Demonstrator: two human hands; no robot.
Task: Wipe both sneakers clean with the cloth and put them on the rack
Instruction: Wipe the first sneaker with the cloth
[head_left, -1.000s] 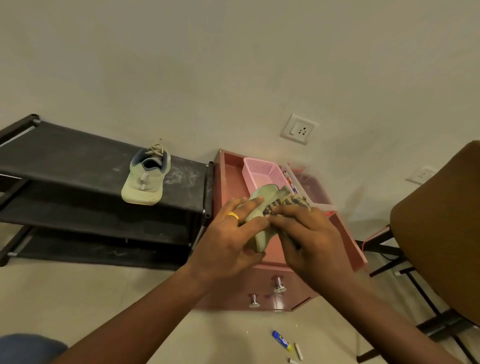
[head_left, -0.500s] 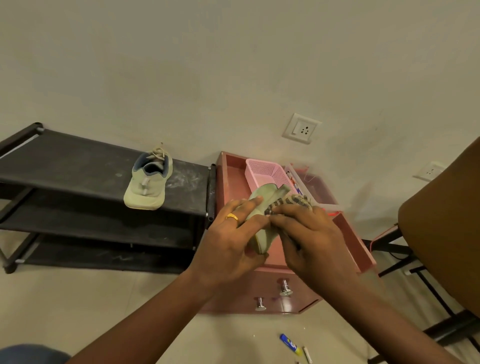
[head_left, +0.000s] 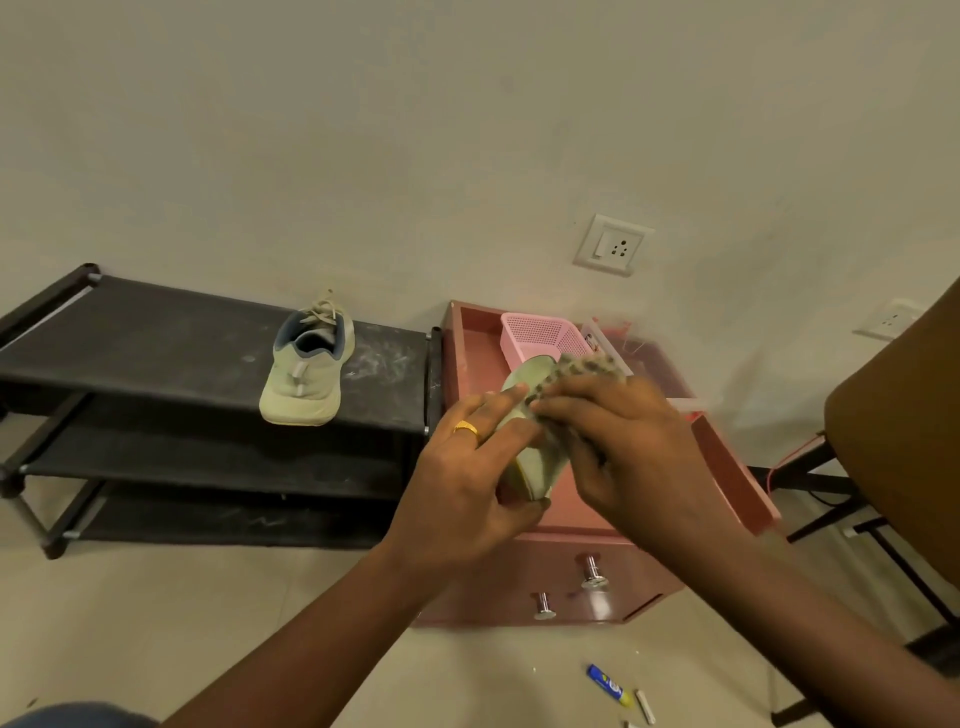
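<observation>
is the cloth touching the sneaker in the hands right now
Touching. The head view shows the right hand pressing the cloth onto the sneaker that the left hand grips, with no gap between them.

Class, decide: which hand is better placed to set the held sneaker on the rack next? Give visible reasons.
Probably left. The left hand grips the sneaker and is nearer the rack; the right hand is holding the cloth.

Nothing here can be read: the small blue and yellow tube (head_left: 609, 688) on the floor carries print, but it is too blurred.
</observation>
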